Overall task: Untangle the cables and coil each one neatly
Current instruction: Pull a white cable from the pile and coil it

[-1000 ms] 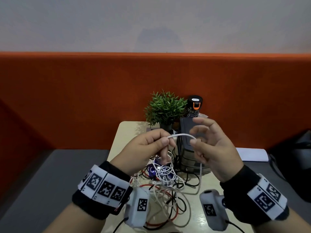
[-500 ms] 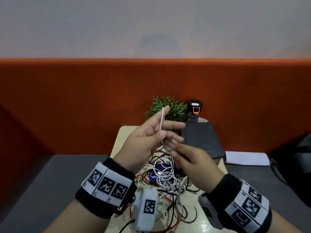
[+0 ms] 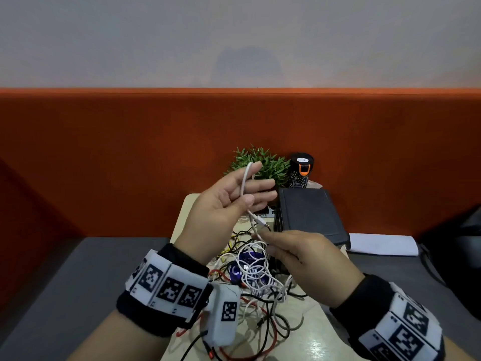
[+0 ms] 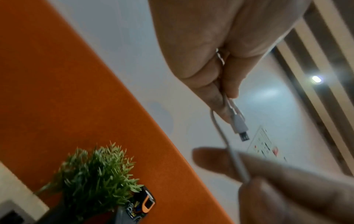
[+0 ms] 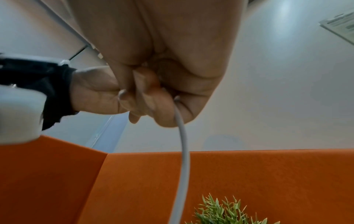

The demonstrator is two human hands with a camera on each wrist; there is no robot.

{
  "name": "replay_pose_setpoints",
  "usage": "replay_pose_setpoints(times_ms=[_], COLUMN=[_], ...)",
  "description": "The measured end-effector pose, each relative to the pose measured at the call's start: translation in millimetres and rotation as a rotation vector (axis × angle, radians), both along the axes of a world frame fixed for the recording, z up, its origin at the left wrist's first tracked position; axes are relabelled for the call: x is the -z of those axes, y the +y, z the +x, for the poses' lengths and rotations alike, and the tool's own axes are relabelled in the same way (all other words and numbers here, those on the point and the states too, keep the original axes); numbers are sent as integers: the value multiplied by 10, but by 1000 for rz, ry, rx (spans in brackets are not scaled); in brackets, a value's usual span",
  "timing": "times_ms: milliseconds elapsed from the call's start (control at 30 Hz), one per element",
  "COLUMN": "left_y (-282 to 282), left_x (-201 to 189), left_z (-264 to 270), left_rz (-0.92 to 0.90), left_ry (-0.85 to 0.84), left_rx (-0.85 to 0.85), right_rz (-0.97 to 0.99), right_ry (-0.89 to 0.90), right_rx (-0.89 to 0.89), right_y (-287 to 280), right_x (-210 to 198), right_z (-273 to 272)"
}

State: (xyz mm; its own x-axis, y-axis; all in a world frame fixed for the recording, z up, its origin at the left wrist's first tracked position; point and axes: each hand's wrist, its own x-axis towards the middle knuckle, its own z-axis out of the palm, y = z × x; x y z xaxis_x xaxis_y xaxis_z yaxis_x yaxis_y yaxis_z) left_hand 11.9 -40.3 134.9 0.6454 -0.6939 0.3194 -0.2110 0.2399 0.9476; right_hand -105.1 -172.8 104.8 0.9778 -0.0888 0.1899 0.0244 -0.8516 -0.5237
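Note:
My left hand (image 3: 243, 195) is raised above the table with its fingers stretched out. Its thumb pins a white cable (image 3: 244, 178) that loops over the index finger. The cable's small plug (image 3: 261, 222) hangs just under that hand, also clear in the left wrist view as the plug (image 4: 240, 126). Below it, my right hand (image 3: 263, 237) pinches the same cable between thumb and fingers. In the right wrist view the cable (image 5: 184, 151) drops straight down from that pinch. A tangle of white, black and red cables (image 3: 256, 278) lies on the table beneath both hands.
A black box (image 3: 309, 214) sits right of the hands, with a small green plant (image 3: 264, 165) and a black bottle (image 3: 301, 170) behind it. The beige table (image 3: 312, 342) is narrow, white paper (image 3: 382, 244) lies to its right, and an orange partition (image 3: 130, 152) backs it.
My left hand has lifted and stretched its fingers upward with the cable looped over them. My right hand has dropped from beside the left hand to below it, along the cable.

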Motion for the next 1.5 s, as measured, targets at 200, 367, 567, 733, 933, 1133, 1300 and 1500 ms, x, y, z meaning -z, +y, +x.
replay_pose_setpoints(times_ms=[200,367,567,733,933,1133,1300,1500], left_y=[14,45,64,60,25,7,-53,-109], left_x=[69,72,102,53,53,73,136,291], left_z=[-31,-7,-14,-79,-98,-68,-42,-67], left_rz=[176,105,118,71,57,-33,-8,107], left_ry=[-277,-170,43,240,175,222,128,23], left_rx=[-4,66,186,257,112,111,-22,-79], right_rz=[-23,-11,35,76,262,340,370,353], right_ry=[1,55,22,75,-46,-56,-63,-86], right_rx=[5,37,79,152,238,240,154,126], right_y=[7,-79,-114,-140,-120,-98,11,63], right_x=[-35,19,20,16,25,88,76,-24], right_z=[-1,7,15,74,86,91,66,24])
